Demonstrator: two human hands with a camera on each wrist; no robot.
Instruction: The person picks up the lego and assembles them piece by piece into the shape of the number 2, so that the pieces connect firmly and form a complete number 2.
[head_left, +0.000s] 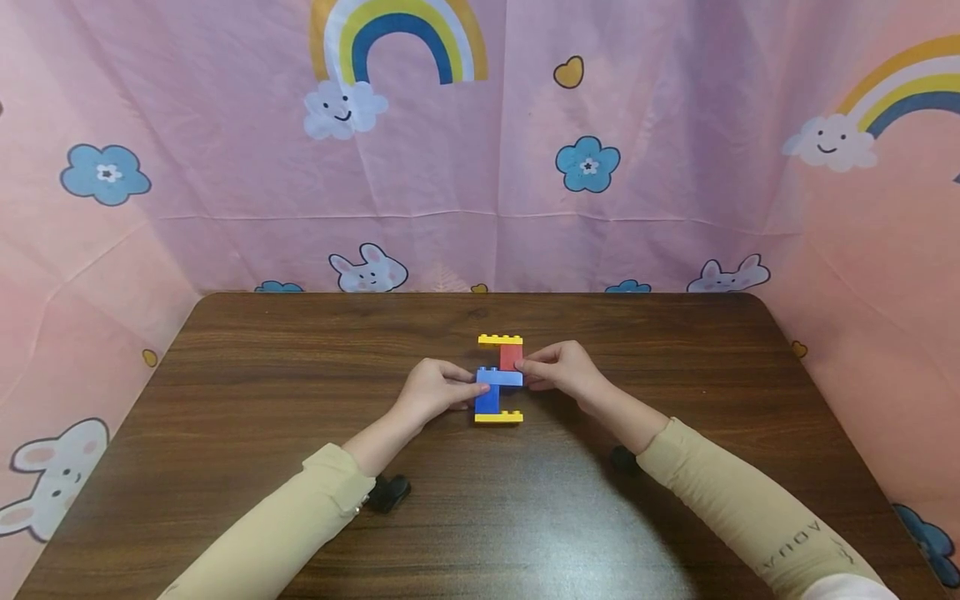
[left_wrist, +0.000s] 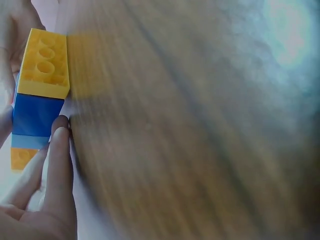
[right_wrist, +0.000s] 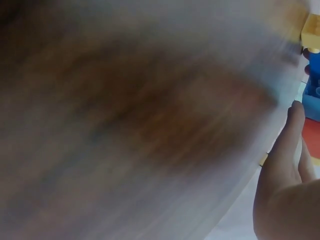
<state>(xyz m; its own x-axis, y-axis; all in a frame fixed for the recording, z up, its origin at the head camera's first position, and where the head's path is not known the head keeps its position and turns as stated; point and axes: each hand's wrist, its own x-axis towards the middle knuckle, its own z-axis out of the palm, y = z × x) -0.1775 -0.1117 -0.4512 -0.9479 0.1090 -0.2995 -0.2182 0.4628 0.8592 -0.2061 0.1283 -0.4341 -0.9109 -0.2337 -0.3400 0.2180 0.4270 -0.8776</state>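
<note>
Toy building bricks are joined into one S-shaped stack just above the table. Its far end is a yellow brick [head_left: 500,340] with studs, joined to a red brick [head_left: 511,357]. A light blue brick [head_left: 507,379] crosses the middle. Below that come a dark blue brick [head_left: 487,401] and another yellow brick [head_left: 495,418]. The left hand [head_left: 438,390] pinches the dark blue brick from the left, thumb on its upper face. From the right, the right hand [head_left: 564,369] pinches the red brick beside the light blue one. In the left wrist view, fingers [left_wrist: 59,160] lie along the stack's side.
The brown wood-grain table [head_left: 285,350] spreads around both hands. A pink patterned cloth [head_left: 525,167] hangs at its back and sides. Dark objects show by the left cuff [head_left: 390,493] and under the right forearm [head_left: 624,460].
</note>
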